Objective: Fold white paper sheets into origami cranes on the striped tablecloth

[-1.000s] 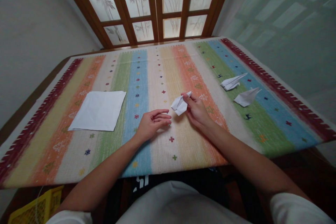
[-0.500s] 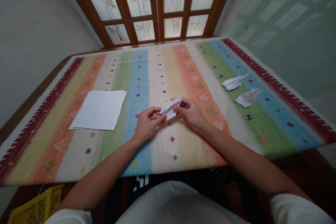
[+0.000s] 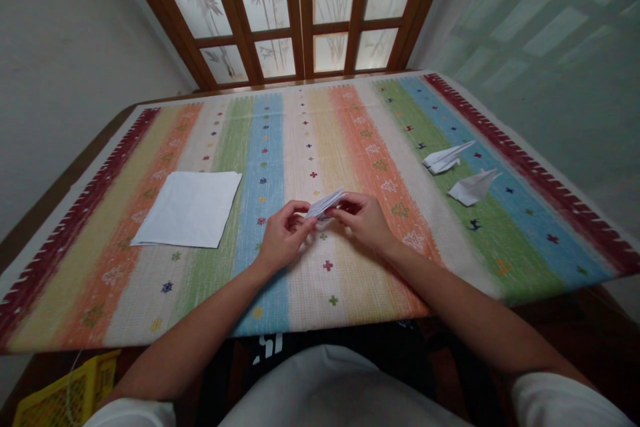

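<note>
A small piece of folded white paper (image 3: pixel 324 204), layered and narrow, is held just above the middle of the table. My left hand (image 3: pixel 285 233) pinches its left end between thumb and fingers. At its right end, my right hand (image 3: pixel 364 219) grips it the same way, thumb toward me. Fingers cover parts of both ends. To the right lie two finished-looking folded paper cranes, a farther crane (image 3: pixel 444 157) and a nearer crane (image 3: pixel 473 188). A stack of flat white paper sheets (image 3: pixel 187 210) lies to the left of my hands.
A striped, patterned tablecloth (image 3: pixel 360 287) covers the table. Beyond the far edge stand wooden doors (image 3: pixel 303 20) with frosted panes. A glass panel (image 3: pixel 545 80) leans at the right wall. A yellow plastic crate (image 3: pixel 67 390) sits below the table's near left corner.
The folded paper has tilted, so its broad face no longer shows and its layered edge does. My right-hand fingers have shifted slightly down along it. The cranes and sheets have stayed put.
</note>
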`<state>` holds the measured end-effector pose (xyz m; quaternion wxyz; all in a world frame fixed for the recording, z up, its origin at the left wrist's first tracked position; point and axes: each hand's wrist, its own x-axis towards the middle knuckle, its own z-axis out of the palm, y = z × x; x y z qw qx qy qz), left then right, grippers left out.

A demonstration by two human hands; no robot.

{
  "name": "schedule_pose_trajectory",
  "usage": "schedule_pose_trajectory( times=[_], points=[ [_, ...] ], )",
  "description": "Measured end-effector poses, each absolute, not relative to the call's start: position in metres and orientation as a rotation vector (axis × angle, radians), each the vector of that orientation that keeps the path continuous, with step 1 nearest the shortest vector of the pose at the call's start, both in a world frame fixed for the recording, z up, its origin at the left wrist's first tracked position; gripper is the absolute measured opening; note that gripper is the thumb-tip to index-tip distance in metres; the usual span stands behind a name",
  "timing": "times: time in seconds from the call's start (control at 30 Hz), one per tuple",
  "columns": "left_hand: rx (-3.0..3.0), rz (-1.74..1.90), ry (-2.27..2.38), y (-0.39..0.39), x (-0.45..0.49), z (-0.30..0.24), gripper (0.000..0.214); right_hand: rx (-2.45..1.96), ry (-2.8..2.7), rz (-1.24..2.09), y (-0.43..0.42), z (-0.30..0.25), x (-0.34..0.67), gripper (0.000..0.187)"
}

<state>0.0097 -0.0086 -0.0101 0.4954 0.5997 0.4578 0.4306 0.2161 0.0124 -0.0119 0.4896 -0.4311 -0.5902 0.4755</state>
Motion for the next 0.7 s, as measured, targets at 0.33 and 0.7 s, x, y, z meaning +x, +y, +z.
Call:
schedule_pose_trajectory(
  times=[0.33,0.7],
  points=[
    [1.370,1.094,1.071,-0.0031,0.0104,-0.0127,0.028,-0.933,-1.240,1.374,0.0125,-0.0105,0.2131,0.052],
    [1.305,1.104,1.017,-0.0037,0.0115,-0.0152,0.030,-0.975,-1.311,1.338,0.0118,-0.0139,0.2121,0.032]
  ],
)
